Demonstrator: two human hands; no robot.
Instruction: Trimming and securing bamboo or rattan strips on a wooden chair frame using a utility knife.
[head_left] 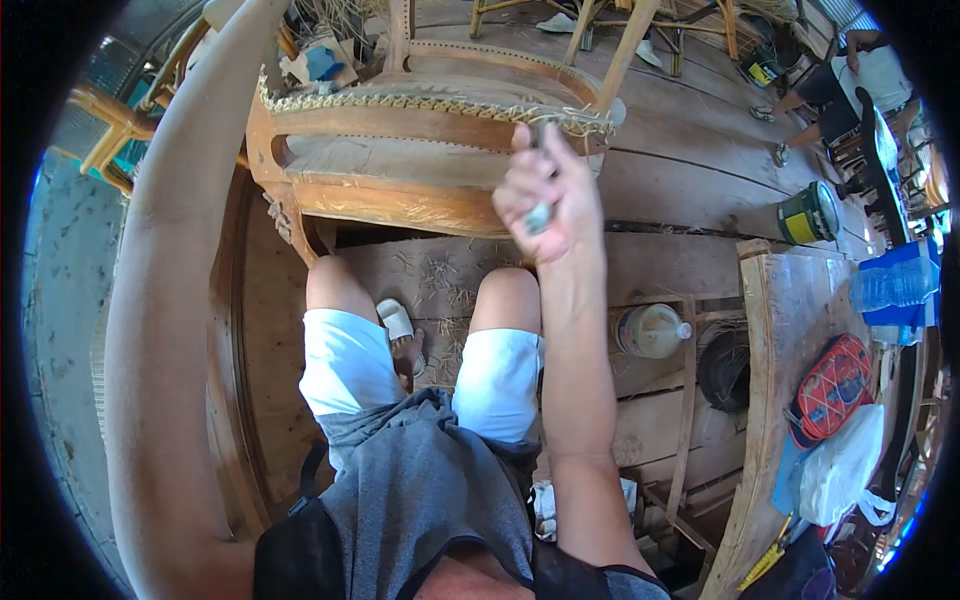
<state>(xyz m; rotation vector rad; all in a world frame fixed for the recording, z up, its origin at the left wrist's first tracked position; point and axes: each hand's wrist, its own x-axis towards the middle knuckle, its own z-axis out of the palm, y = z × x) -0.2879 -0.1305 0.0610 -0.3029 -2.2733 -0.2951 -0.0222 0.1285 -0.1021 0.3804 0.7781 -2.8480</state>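
A wooden chair frame (390,205) with carved legs lies in front of my knees. Along its upper rail runs a frayed woven cane edge (400,102), with loose strands at the right end. My right hand (550,195) is closed at that right end, blurred by motion. It grips a small hand tool (538,217) with a pale green butt and a dark part near the thumb; its exact kind is unclear. My left forearm (170,250) stretches far up past the chair's left side, and its hand lies beyond the picture's upper edge.
At right stands a wooden bench (780,300) bearing a red pouch (832,388), a white plastic bag (840,465) and a clear plastic container (893,285). A plastic jug (650,331) and a bucket (808,215) sit on the plank floor. Another person (850,90) is at upper right.
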